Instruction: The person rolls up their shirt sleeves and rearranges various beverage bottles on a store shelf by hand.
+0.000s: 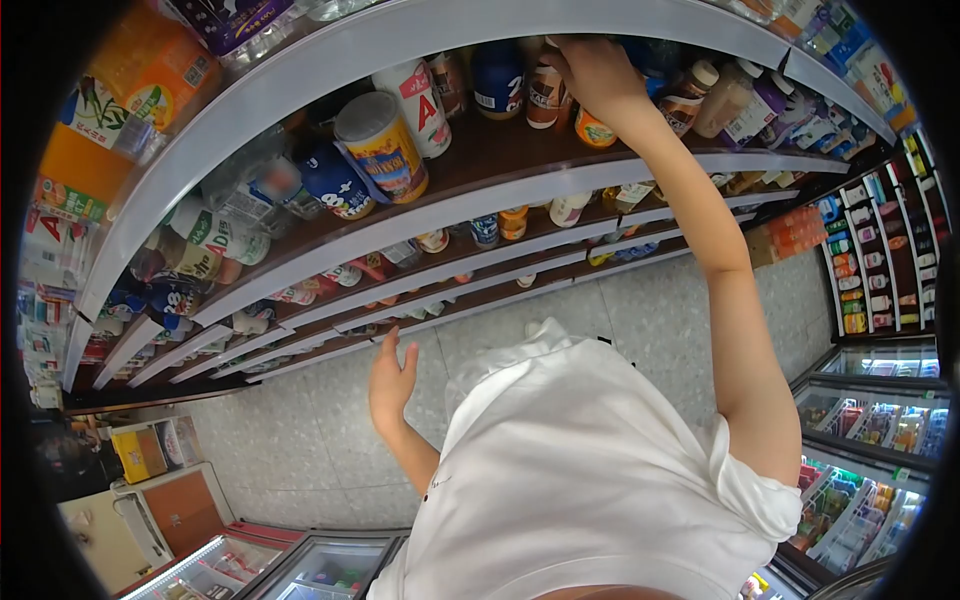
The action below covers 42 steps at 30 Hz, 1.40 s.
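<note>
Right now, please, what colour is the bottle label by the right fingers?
Mainly brown; the bottle label shows best in the head view.

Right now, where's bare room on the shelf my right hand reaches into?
The brown board in front of the blue bottle, between the white bottle with the red A and the orange item. Crowded: the bottles right of your right hand.

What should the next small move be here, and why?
Probably firm up the right hand's grip on the brown bottle before shifting it: the fingers are at its top, and a blue bottle stands close by. The left hand is free.
</note>
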### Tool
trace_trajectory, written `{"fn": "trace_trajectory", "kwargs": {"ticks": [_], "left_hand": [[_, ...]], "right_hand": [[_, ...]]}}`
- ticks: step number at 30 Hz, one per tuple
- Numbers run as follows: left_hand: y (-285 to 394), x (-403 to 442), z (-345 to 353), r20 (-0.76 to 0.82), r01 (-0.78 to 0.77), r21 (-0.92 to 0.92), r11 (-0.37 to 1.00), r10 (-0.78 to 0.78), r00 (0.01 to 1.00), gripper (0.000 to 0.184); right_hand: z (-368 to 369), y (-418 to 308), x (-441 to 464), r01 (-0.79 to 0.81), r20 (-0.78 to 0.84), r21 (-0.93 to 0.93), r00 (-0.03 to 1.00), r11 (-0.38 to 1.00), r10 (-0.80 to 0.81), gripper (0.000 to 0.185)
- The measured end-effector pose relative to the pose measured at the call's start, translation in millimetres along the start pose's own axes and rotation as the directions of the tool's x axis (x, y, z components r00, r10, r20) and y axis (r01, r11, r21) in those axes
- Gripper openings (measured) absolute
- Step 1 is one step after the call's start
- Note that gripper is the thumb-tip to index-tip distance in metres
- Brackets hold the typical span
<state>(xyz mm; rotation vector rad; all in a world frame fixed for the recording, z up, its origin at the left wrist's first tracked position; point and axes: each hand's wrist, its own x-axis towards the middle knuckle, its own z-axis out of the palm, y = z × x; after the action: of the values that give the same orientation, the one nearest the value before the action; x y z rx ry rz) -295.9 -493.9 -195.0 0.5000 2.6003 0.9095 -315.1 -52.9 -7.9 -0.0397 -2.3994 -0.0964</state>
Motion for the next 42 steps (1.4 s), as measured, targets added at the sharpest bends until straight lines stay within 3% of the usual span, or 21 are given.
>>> {"fn": "trace_trajectory", "kwargs": {"ticks": [4, 7, 9, 13, 15, 16, 18, 19, 21, 22, 24, 25, 27, 28, 30, 33, 35, 37, 39, 41, 42], "left_hand": [[3, -2, 5, -0.014, -0.009, -0.018, 1.0, 0.009, 1.0, 0.049], [-4, -5, 9, -0.015, 0.006, -0.012, 1.0, -0.007, 1.0, 0.051], [-9, -7, 12, -0.018, 0.017, -0.001, 1.0, -0.017, 1.0, 0.051], [-12, -10, 14, -0.029, 0.018, 0.009, 1.0, -0.018, 0.999, 0.05], [-14, -11, 14, -0.033, 0.022, 0.005, 1.0, -0.022, 0.999, 0.05], [-14, -12, 13, -0.036, 0.025, -0.002, 1.0, -0.025, 0.999, 0.051], [-9, -13, 11, -0.03, 0.047, -0.015, 0.999, -0.048, 0.998, 0.051], [-7, -15, 10, -0.021, 0.069, -0.029, 0.997, -0.07, 0.997, 0.052], [-10, -16, 14, -0.023, 0.055, -0.056, 0.997, -0.056, 0.998, 0.051], [-12, -18, 15, -0.02, 0.035, -0.08, 0.996, -0.037, 0.999, 0.05], [-7, -20, 15, -0.001, 0.036, -0.106, 0.994, -0.036, 0.999, 0.05], [-4, -19, 14, 0.017, 0.029, -0.13, 0.991, -0.027, 0.999, 0.05], [-1, -16, 14, 0.024, -0.008, -0.149, 0.989, 0.011, 1.0, 0.05], [1, -14, 14, 0.031, -0.046, -0.167, 0.985, 0.052, 0.998, 0.049], [12, -5, 10, 0.049, -0.078, -0.188, 0.979, 0.088, 0.995, 0.049], [40, 8, 5, 0.038, -0.18, -0.208, 0.961, 0.191, 0.981, 0.047], [61, 19, 6, 0.012, -0.248, -0.202, 0.947, 0.256, 0.967, 0.046], [79, 31, 8, -0.223, -0.472, -0.161, 0.867, 0.434, 0.873, 0.043], [98, 44, 2, -0.314, -0.516, -0.176, 0.838, 0.449, 0.837, 0.043], [110, 58, -2, -0.403, -0.563, -0.186, 0.805, 0.46, 0.791, 0.043], [115, 65, -4, -0.465, -0.554, -0.193, 0.81, 0.422, 0.778, 0.043]], "right_hand": [[-5, -13, 4, -0.019, 0.071, -0.053, 0.997, 0.998, 0.022, 0.026], [-21, -39, 19, 0.032, -0.058, -0.09, 0.998, 0.995, -0.037, 0.033], [-28, -63, 33, -0.033, -0.024, 0.04, 0.999, 0.999, 0.034, 0.045], [7, -77, 60, -0.082, 0.085, 0.248, 0.994, 0.965, 0.062, 0.04], [24, -76, 78, -0.145, 0.231, 0.832, 0.968, 0.535, -0.096, 0.038], [57, -73, 89, -0.142, 0.227, 0.834, 0.969, 0.533, -0.098, 0.038], [130, -69, 104, 0.149, 0.022, 0.811, 0.959, 0.566, -0.284, 0.035], [117, -74, 101, 0.152, 0.02, 0.813, 0.957, 0.562, -0.288, 0.035], [58, -87, 87, -0.323, 0.39, 0.87, 0.913, 0.372, -0.119, 0.036], [37, -90, 83, -0.324, 0.392, 0.87, 0.911, 0.371, -0.125, 0.036], [10, -91, 74, 0.089, 0.069, 0.655, 0.982, 0.75, -0.176, 0.044], [12, -88, 70, 0.089, 0.07, 0.657, 0.982, 0.749, -0.177, 0.044], [17, -82, 59, 0.077, -0.002, 0.392, 0.997, 0.917, -0.083, 0.055], [10, -79, 56, 0.076, -0.002, 0.393, 0.997, 0.916, -0.082, 0.055], [-11, -71, 48, -0.223, 0.305, 0.393, 0.947, 0.892, 0.102, 0.064], [-4, -47, 23, -0.103, 0.143, 0.265, 0.987, 0.959, 0.066, 0.043], [-17, -33, 13, -0.128, 0.143, 0.272, 0.985, 0.954, 0.092, 0.047], [-28, -26, 4, -0.155, 0.144, 0.282, 0.983, 0.947, 0.118, 0.051], [-35, -24, -4, -0.334, 0.208, 0.237, 0.935, 0.912, 0.288, 0.053], [-39, -26, -13, -0.257, 0.065, 0.326, 0.966, 0.91, 0.25, 0.057], [-43, -29, -17, -0.279, 0.018, 0.224, 0.959, 0.934, 0.282, 0.06]]}}
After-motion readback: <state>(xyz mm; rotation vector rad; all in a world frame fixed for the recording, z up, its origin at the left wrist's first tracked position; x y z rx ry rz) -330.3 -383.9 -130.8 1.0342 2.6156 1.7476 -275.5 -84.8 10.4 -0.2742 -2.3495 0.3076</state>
